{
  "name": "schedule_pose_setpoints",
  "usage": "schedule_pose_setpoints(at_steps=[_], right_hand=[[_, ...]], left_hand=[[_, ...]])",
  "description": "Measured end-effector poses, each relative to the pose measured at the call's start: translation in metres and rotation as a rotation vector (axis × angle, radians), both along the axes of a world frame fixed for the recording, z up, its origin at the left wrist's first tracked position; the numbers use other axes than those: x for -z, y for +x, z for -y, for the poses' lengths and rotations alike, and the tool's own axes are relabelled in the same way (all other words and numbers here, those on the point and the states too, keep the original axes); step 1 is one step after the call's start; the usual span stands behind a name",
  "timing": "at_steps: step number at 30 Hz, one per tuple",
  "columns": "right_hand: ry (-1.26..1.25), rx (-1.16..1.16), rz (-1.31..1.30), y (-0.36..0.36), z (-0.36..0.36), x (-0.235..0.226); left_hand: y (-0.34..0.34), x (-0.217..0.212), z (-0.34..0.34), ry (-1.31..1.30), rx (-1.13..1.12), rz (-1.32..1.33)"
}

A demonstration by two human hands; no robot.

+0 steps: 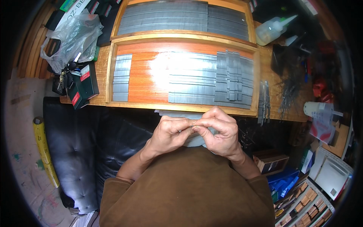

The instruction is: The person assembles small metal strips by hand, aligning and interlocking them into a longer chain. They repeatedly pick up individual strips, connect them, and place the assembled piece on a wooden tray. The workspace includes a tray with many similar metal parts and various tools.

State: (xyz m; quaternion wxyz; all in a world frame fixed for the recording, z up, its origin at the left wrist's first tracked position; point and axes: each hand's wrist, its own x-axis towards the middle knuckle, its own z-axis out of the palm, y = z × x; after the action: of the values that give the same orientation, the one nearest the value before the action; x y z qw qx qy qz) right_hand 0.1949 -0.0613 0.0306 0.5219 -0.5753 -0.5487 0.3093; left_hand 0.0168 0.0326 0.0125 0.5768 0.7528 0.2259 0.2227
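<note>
My left hand [170, 132] and my right hand [221, 132] meet in front of my chest, just off the table's near edge. Both are closed, thumbs against forefingers, in a pinch. Whatever sits between the fingertips is too small and too covered to make out. Beyond them lies a shallow wooden tray [181, 108] with an orange floor. In it, flat grey strips [193, 81] are laid in rows, with a raised stack of grey strips [233, 75] towards the right. A narrow column of strips [121, 77] lines the tray's left side.
Behind is a second tray [151, 36] of grey strips. A squeeze bottle [270, 31] stands at the back right; loose grey strips [263, 102] overhang the table edge. On the left are a plastic bag [75, 38] and dark boxes [85, 85]. A black sofa [72, 151] stands lower left.
</note>
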Motion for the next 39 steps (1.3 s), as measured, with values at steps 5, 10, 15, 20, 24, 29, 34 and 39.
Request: schedule_pose_setpoints(at_steps=[5,10,15,20,24,29,34,39], right_hand=[[0.020,0.054,0.002,-0.001,0.003,0.000],[-0.058,0.156,-0.068,0.023,0.016,-0.026],[-0.042,0.500,-0.020,0.128,0.064,-0.086],[-0.213,0.961,0.148,0.219,0.104,-0.105],[-0.184,0.880,0.260,0.205,0.104,-0.116],[-0.209,0.297,0.121,0.099,0.060,-0.093],[-0.204,0.014,-0.126,0.024,0.024,-0.044],[-0.147,0.048,-0.209,0.004,0.016,-0.005]], left_hand=[[0.002,0.000,0.002,-0.028,-0.018,0.010],[0.004,-0.010,0.002,0.019,-0.071,0.030],[0.007,0.000,0.005,-0.074,-0.105,0.087],[0.014,0.000,0.011,-0.105,-0.059,0.079],[0.014,-0.005,0.014,-0.174,-0.084,0.074],[0.027,-0.031,0.009,-0.206,0.041,-0.014],[0.019,-0.035,0.011,-0.359,0.145,-0.062],[0.009,-0.023,0.015,-0.531,0.049,-0.130]])
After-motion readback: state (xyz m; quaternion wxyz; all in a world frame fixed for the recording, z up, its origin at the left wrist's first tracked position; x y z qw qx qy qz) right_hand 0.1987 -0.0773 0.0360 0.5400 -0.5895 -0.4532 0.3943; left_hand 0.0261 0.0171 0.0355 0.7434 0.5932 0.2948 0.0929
